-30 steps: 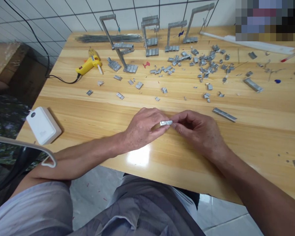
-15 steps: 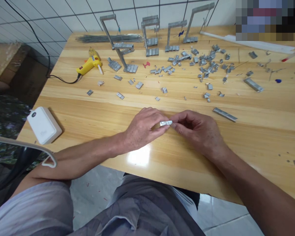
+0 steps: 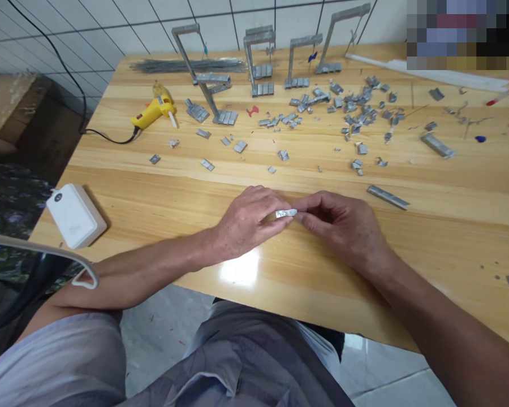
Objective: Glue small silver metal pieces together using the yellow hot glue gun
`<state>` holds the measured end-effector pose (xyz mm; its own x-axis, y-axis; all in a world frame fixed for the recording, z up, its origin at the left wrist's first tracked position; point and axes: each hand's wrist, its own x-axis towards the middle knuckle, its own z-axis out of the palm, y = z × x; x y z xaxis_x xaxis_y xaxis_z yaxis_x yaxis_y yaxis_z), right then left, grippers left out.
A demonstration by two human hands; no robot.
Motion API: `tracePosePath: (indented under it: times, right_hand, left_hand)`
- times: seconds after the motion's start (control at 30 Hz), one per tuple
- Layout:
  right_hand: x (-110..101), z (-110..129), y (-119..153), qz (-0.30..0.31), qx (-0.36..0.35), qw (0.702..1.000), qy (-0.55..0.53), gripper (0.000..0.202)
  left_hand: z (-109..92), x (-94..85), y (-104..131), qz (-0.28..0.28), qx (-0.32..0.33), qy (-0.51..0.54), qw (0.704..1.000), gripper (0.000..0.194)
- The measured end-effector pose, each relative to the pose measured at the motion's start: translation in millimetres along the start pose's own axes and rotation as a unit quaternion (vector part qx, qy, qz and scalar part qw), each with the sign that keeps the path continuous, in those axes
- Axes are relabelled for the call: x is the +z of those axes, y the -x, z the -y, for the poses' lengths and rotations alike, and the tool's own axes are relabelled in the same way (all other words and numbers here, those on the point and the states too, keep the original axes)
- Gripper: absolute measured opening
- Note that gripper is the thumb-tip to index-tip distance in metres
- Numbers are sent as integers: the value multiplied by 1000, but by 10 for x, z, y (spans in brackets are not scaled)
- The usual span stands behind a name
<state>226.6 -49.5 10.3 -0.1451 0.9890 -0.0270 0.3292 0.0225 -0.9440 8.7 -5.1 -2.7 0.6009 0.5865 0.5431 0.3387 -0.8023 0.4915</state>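
Note:
Between my two hands, just above the near part of the table, is a small silvery metal strip (image 3: 285,213). My left hand (image 3: 252,217) pinches it between thumb and fingers from the left. The thumb and forefinger of my right hand (image 3: 348,229) press together at the strip's right end, and the fingertips of both hands nearly meet there. To the right of my right hand lies a longer grey metal bar (image 3: 388,198). Several little grey metal pieces (image 3: 360,113) are scattered farther back.
Along the back of the wooden table (image 3: 152,198) stand several grey bracket-shaped metal frames (image 3: 258,62). A bundle of thin wires (image 3: 152,66) lies behind a yellow glue gun (image 3: 152,110), whose cable runs off left. A white box-shaped device (image 3: 76,217) sits at the left edge.
The metal strip has tilted very slightly between my fingertips. Both hands keep the same place and grip.

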Motion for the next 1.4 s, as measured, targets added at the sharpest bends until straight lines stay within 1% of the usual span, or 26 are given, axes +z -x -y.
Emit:
tracePosePath:
  times: [0.2, 0.33, 0.47, 0.63, 0.83, 0.97, 1.13, 1.2, 1.3, 1.4]
  right_hand:
    - [-4, 9, 2, -4, -3, 1000, 13, 18]
    - [-4, 18, 0, -4, -4, 1000, 19, 18]
    - [-3, 9, -3, -4, -4, 1000, 27, 18]
    - [-5, 4, -5, -1, -10, 999, 31, 19]
    - [-10, 8, -1, 0, -17, 999, 31, 19]
    - [-11, -1, 0, 0, -21, 999, 34, 17]
    - [-12, -16, -7, 1, -28, 999, 40, 16]
    - [-15, -25, -7, 4, -34, 998, 45, 16]
    - [-26, -46, 1, 1, -54, 997, 55, 18]
    - [-47, -59, 13, -22, -85, 993, 77, 26]
  left_hand:
    - [-5, -4, 1, 1, 5, 3, 1000, 5]
    - [7, 6, 6, -9, 13, 10, 1000, 7]
    - [20, 12, 8, -9, 21, 11, 1000, 4]
    - [21, 4, 11, 9, 10, 1, 1000, 4]
    - [28, 9, 22, 13, -1, 9, 1000, 6]
    - [31, 11, 19, 14, 9, 5, 1000, 6]
    - [23, 3, 1, 0, 24, 18, 1000, 2]
    - [18, 0, -4, 0, 15, 12, 1000, 4]
    - [6, -10, -11, 6, -19, 4, 1000, 7]
    - [-4, -26, -18, 9, -42, 6, 999, 8]
